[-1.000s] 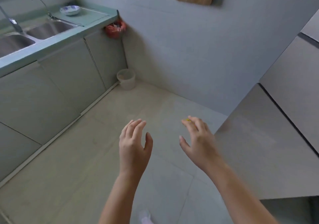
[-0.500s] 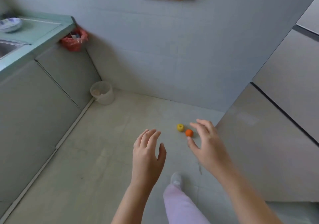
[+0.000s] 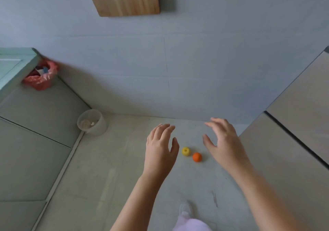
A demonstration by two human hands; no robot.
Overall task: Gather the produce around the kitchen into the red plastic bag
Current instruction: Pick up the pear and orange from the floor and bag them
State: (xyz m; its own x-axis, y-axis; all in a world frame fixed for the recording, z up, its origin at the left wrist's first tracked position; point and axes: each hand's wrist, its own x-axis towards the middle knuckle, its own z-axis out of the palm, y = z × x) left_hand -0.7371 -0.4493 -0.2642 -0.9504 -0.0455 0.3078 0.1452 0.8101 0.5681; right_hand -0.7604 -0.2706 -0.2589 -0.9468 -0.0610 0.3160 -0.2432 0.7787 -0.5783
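A pale-trousered leg (image 3: 191, 224) is stepping forward on the floor tiles (image 3: 99, 186). The person's left hand (image 3: 160, 152) and right hand (image 3: 224, 143) are hanging open, grasping nothing, either side of a yellow fruit (image 3: 185, 151) and an orange fruit (image 3: 197, 157) sitting just beside each other. Farther off, a red plastic bag (image 3: 41, 77) is hanging at the counter's (image 3: 16, 65) corner.

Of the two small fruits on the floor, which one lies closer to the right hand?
The orange fruit. It lies beside the yellow fruit, on the side toward the right hand.
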